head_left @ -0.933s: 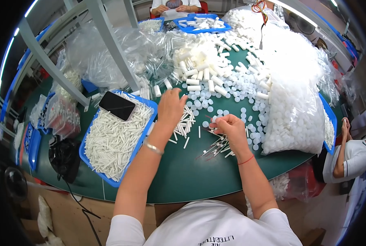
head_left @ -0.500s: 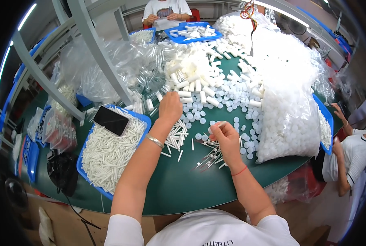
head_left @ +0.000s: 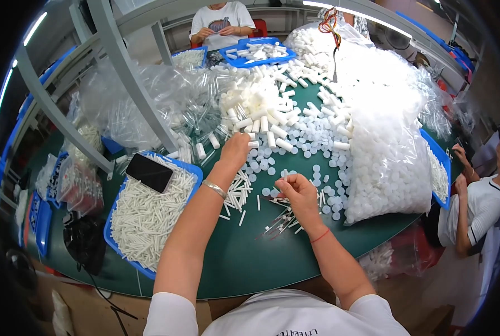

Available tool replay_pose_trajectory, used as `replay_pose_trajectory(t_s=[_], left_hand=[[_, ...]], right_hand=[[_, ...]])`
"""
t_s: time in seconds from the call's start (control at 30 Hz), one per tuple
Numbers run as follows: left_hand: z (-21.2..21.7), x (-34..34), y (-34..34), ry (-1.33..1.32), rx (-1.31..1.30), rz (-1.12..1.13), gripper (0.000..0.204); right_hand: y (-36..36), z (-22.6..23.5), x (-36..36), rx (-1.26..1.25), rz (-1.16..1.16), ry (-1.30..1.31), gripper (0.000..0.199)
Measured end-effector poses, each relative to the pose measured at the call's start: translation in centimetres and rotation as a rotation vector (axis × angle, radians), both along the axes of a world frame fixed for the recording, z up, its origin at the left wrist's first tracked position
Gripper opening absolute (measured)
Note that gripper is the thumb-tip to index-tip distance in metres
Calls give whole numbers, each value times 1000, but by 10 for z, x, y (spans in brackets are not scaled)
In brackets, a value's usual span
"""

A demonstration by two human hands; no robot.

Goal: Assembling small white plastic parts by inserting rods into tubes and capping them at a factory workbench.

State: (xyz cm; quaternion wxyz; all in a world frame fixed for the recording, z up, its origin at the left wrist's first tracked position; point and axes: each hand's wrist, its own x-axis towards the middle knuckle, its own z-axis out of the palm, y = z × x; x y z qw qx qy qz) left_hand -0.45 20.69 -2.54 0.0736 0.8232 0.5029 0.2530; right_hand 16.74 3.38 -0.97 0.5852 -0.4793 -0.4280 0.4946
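Left hand [head_left: 236,150] outstretched; right hand [head_left: 296,192] fisted.

Round green counter [head_left: 244,269] fills the centre of the frame. Grey metal frame posts [head_left: 128,73] rise at upper left. Strip light [head_left: 37,22] glows at far upper left. Red chair [head_left: 259,27] stands at top centre. Brown floor [head_left: 37,302] shows at lower left.

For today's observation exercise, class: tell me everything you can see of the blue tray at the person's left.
The blue tray is a shallow rectangular bin, apparently plastic, lying flat and askew on the green table, near its front edge. It is heaped with thin white sticks. A black phone lies face up on the sticks at its far end. The left hand reaches past its right side without touching it.
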Motion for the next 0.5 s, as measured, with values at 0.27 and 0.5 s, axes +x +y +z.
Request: replay_pose_trajectory(t_s=[0.27,0.5], left_hand=[[21,-5,-62,-382,-134,-49,19],[23,-2,-156,-720,-471,-2,25]], right_hand=[[1,-5,7,26,-46,-127,15],[-9,-2,-10,203,-14,-250,17]])
